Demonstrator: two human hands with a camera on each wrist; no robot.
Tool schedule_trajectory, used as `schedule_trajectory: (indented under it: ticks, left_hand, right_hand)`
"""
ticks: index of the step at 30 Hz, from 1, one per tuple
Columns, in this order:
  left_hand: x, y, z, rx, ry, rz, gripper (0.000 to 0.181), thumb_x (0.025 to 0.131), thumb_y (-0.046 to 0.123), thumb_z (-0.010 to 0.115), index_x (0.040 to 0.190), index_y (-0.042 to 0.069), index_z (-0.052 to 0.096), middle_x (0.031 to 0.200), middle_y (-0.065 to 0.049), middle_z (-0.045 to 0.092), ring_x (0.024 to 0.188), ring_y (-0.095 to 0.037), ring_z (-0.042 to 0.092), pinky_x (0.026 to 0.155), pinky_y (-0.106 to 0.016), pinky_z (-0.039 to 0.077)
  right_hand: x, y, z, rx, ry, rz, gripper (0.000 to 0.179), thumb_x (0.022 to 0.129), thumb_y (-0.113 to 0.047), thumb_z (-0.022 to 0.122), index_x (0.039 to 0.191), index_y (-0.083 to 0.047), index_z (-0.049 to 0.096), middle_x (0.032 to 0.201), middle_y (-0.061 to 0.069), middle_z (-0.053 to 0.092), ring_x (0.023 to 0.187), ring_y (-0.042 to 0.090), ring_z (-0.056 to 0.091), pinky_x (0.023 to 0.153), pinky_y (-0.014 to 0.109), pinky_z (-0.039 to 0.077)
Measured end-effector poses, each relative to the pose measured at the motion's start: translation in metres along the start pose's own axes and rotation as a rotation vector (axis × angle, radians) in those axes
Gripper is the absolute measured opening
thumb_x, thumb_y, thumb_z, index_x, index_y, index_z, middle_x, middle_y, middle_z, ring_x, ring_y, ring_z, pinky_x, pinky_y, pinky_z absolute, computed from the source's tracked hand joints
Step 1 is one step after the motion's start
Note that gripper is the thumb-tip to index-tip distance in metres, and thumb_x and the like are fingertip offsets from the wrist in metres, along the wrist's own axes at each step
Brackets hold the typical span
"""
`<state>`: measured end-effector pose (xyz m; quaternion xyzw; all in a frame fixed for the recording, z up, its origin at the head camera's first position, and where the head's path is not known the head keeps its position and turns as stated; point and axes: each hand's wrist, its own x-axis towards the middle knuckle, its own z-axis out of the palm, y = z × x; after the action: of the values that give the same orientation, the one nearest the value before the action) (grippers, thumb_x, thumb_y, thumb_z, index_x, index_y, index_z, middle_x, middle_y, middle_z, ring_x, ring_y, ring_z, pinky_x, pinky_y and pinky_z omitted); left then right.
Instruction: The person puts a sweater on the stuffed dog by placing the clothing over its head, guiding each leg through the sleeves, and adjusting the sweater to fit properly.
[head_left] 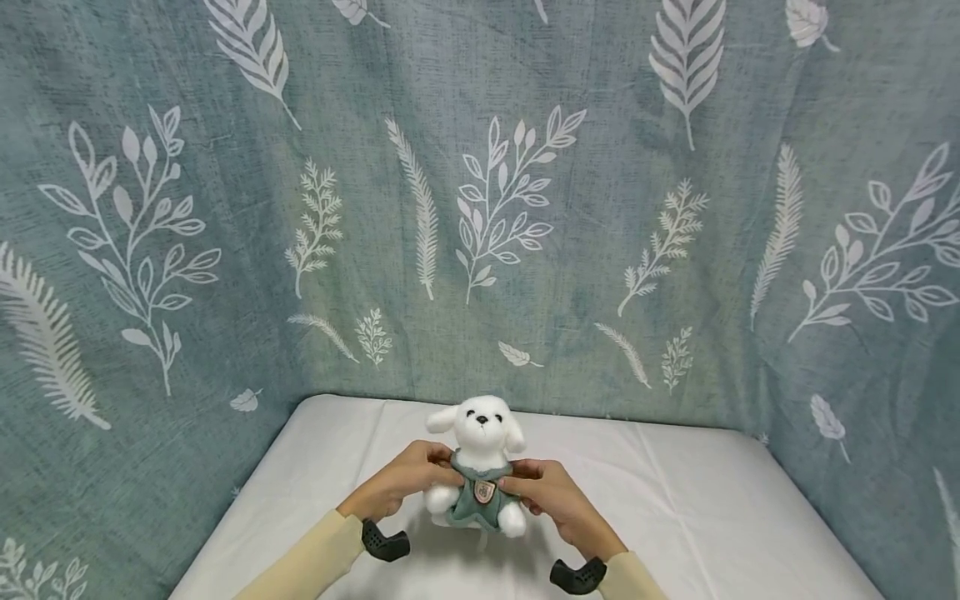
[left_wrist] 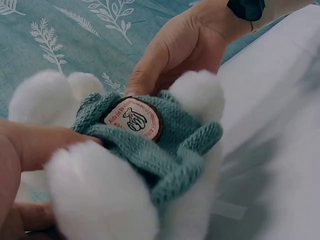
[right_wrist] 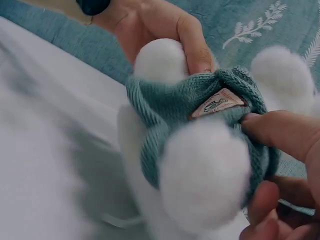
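Note:
A white plush dog (head_left: 480, 429) in a knitted green sweater (left_wrist: 185, 117) faces me, upright over the white-covered table. My left hand (head_left: 412, 477) grips its side at the left of the picture, thumb in front on the sweater. From the other side my right hand (head_left: 553, 497) pinches the sweater beside the pink patch (right_wrist: 220, 103) on the chest. In the right wrist view my right thumb (right_wrist: 275, 127) presses into the knit, with the fingers curled behind. The dog's round white paws stick out below the sweater. Its back is hidden.
A white cloth (head_left: 675, 500) covers the table, and a shadow falls on it under the dog. Green-blue curtains (head_left: 562, 333) with white leaf prints enclose the back and both sides. A black strap device (head_left: 386, 542) sits at each wrist.

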<state>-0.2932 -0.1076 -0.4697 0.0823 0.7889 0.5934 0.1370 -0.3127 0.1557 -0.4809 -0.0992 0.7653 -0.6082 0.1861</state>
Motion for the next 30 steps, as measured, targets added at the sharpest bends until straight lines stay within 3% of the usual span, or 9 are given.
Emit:
schedule_trajectory:
  ticks: [9, 12, 14, 16, 19, 21, 24, 27, 30]
  left_hand:
    - [0.001, -0.002, 0.006, -0.028, 0.08, 0.074, 0.045, 0.084, 0.02, 0.085, 0.124, 0.009, 0.069, 0.107, -0.008, 0.064, 0.09, -0.024, 0.056, 0.072, -0.036, 0.047]
    - [0.003, -0.003, 0.007, -0.036, 0.105, 0.102, 0.045, 0.08, 0.017, 0.088, 0.12, 0.009, 0.069, 0.107, -0.007, 0.065, 0.089, -0.024, 0.056, 0.074, -0.036, 0.049]
    - [0.004, -0.004, 0.008, -0.029, 0.125, 0.123, 0.044, 0.078, 0.015, 0.089, 0.117, 0.009, 0.07, 0.107, -0.007, 0.065, 0.089, -0.025, 0.056, 0.075, -0.036, 0.049]
    - [0.006, -0.005, 0.009, -0.023, 0.138, 0.137, 0.044, 0.076, 0.013, 0.089, 0.115, 0.009, 0.069, 0.105, -0.007, 0.064, 0.089, -0.026, 0.056, 0.075, -0.036, 0.049]
    - [0.008, -0.009, 0.011, -0.01, 0.152, 0.151, 0.043, 0.073, 0.01, 0.09, 0.111, 0.009, 0.069, 0.105, -0.006, 0.063, 0.091, -0.026, 0.055, 0.074, -0.037, 0.049]
    - [0.008, -0.011, 0.012, -0.004, 0.155, 0.149, 0.042, 0.072, 0.009, 0.09, 0.109, 0.009, 0.069, 0.105, -0.007, 0.062, 0.092, -0.026, 0.056, 0.073, -0.037, 0.05]
    - [0.008, -0.015, 0.013, -0.001, 0.164, 0.137, 0.041, 0.071, 0.006, 0.09, 0.106, 0.008, 0.069, 0.106, -0.009, 0.062, 0.092, -0.026, 0.056, 0.073, -0.037, 0.049]
    - [0.007, -0.019, 0.016, 0.004, 0.165, 0.132, 0.042, 0.07, 0.005, 0.09, 0.106, 0.008, 0.068, 0.105, -0.011, 0.061, 0.091, -0.025, 0.056, 0.074, -0.037, 0.048]
    - [0.008, -0.023, 0.017, 0.013, 0.165, 0.147, 0.042, 0.069, 0.003, 0.091, 0.105, 0.009, 0.069, 0.102, -0.011, 0.062, 0.09, -0.025, 0.056, 0.077, -0.038, 0.047]
  right_hand:
    - [-0.002, 0.001, 0.001, 0.029, 0.079, -0.084, 0.055, 0.089, -0.024, 0.083, 0.137, -0.005, 0.064, 0.127, 0.011, 0.061, 0.063, 0.014, 0.041, 0.055, 0.029, 0.035]
    - [-0.002, 0.005, 0.001, 0.039, 0.096, -0.101, 0.056, 0.088, -0.021, 0.082, 0.139, -0.007, 0.063, 0.114, 0.009, 0.063, 0.059, 0.014, 0.038, 0.054, 0.028, 0.034]
    - [-0.001, 0.007, 0.001, 0.046, 0.103, -0.107, 0.058, 0.088, -0.02, 0.083, 0.141, -0.009, 0.061, 0.091, 0.004, 0.061, 0.056, 0.013, 0.037, 0.053, 0.028, 0.035]
    - [-0.001, 0.01, 0.002, 0.059, 0.107, -0.112, 0.061, 0.087, -0.018, 0.082, 0.143, -0.01, 0.06, 0.071, 0.001, 0.052, 0.055, 0.013, 0.035, 0.053, 0.027, 0.034]
    - [0.0, 0.015, 0.004, 0.064, 0.12, -0.112, 0.064, 0.085, -0.016, 0.083, 0.144, -0.011, 0.059, 0.061, -0.003, 0.043, 0.054, 0.012, 0.034, 0.053, 0.027, 0.035]
    - [0.001, 0.019, 0.005, 0.058, 0.124, -0.113, 0.066, 0.085, -0.016, 0.083, 0.145, -0.012, 0.057, 0.071, -0.001, 0.053, 0.057, 0.012, 0.036, 0.054, 0.027, 0.035]
    - [0.003, 0.025, 0.007, 0.037, 0.122, -0.116, 0.073, 0.084, -0.017, 0.085, 0.149, -0.012, 0.052, 0.108, 0.007, 0.065, 0.068, 0.013, 0.049, 0.059, 0.028, 0.039]
    - [0.004, 0.029, 0.01, 0.009, 0.123, -0.116, 0.078, 0.083, -0.019, 0.088, 0.15, -0.011, 0.05, 0.142, 0.014, 0.055, 0.089, 0.018, 0.061, 0.068, 0.032, 0.047]
    - [0.003, 0.032, 0.012, -0.018, 0.128, -0.12, 0.078, 0.082, -0.02, 0.089, 0.149, -0.01, 0.051, 0.15, 0.018, 0.049, 0.109, 0.026, 0.065, 0.083, 0.04, 0.054]
